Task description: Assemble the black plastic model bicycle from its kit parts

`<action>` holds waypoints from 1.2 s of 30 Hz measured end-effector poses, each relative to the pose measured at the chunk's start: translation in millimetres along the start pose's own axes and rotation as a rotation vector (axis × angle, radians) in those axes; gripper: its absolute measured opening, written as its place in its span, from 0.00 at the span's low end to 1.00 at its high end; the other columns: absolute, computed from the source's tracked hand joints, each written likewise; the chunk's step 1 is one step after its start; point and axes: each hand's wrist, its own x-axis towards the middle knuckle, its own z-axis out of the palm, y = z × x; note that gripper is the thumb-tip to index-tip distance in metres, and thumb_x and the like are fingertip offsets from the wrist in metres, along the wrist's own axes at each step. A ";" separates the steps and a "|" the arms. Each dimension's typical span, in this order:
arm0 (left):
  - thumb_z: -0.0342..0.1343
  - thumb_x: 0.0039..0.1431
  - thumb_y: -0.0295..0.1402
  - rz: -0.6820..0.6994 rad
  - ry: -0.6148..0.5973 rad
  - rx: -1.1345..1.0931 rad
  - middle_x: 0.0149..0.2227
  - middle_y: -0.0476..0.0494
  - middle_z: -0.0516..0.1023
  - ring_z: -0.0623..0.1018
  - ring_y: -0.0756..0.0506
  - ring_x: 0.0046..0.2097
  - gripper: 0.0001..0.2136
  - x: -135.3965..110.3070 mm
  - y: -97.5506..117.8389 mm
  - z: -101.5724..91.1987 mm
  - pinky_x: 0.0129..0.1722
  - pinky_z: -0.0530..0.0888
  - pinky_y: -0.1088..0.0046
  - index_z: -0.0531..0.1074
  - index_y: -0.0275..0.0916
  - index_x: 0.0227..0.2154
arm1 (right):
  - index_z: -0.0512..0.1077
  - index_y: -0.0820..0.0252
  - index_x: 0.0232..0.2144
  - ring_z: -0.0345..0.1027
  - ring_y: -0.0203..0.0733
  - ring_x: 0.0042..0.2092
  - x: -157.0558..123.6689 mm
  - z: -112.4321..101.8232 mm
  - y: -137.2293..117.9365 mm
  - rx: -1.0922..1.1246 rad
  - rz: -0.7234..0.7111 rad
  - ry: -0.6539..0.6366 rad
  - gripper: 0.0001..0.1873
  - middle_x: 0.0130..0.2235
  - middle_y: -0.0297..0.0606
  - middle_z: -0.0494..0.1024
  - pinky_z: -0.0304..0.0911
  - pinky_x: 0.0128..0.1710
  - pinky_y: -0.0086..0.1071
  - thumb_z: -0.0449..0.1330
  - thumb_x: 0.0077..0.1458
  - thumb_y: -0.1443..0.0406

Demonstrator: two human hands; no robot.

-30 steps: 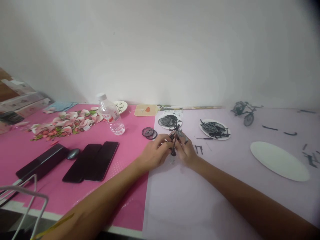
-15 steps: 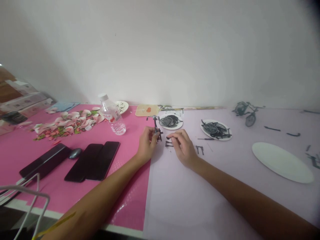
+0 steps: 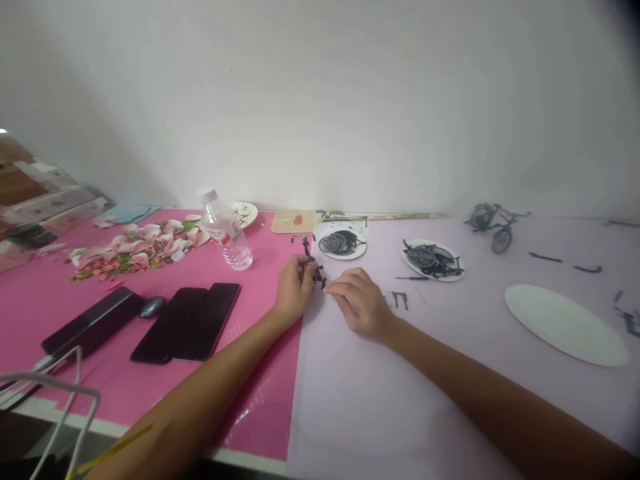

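Observation:
My left hand (image 3: 293, 288) pinches a small black model bicycle frame (image 3: 311, 259) with its handlebar pointing up, held just above the seam between the pink mat and the pale lilac mat. My right hand (image 3: 359, 301) rests beside it, fingers curled and pinched at a tiny dark part next to the frame's lower end. What the right fingers hold is too small to name. A few loose black pieces (image 3: 399, 299) lie just right of my right hand.
Two small white plates (image 3: 342, 244) (image 3: 433, 259) hold black wheels and parts. A finished model bicycle (image 3: 493, 223) stands far right, by an oval white plate (image 3: 565, 323). On the pink mat: a water bottle (image 3: 223, 230), two phones (image 3: 187, 320), a mouse (image 3: 151, 306), petals (image 3: 135, 248).
The hands first worked together on the frame, then parted; the left carried it left and upright. Now the right hand has come back to the frame's lower end.

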 end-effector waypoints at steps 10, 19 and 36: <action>0.55 0.69 0.43 0.041 -0.024 -0.013 0.34 0.46 0.78 0.78 0.47 0.31 0.11 0.2 -3.1 1.0 0.33 0.73 0.71 0.68 0.40 0.40 | 0.75 0.50 0.51 0.69 0.53 0.45 0.1 -2.6 -3.8 -0.007 -0.017 -0.014 0.18 0.42 0.43 0.79 0.68 0.47 0.51 0.54 0.65 0.72; 0.57 0.68 0.44 0.001 -0.058 -0.066 0.36 0.46 0.76 0.77 0.49 0.28 0.12 -0.7 -6.8 2.8 0.29 0.74 0.72 0.67 0.40 0.41 | 0.73 0.52 0.53 0.69 0.52 0.48 -3.6 3.4 7.6 -0.048 0.085 -0.033 0.16 0.45 0.43 0.79 0.67 0.51 0.50 0.53 0.68 0.71; 0.61 0.64 0.45 0.004 -0.111 -0.115 0.33 0.46 0.79 0.81 0.46 0.31 0.14 -1.1 -1.5 2.1 0.33 0.77 0.69 0.70 0.40 0.40 | 0.75 0.53 0.46 0.71 0.49 0.45 1.7 5.7 9.5 -0.077 0.179 0.053 0.08 0.41 0.40 0.81 0.67 0.47 0.46 0.60 0.67 0.69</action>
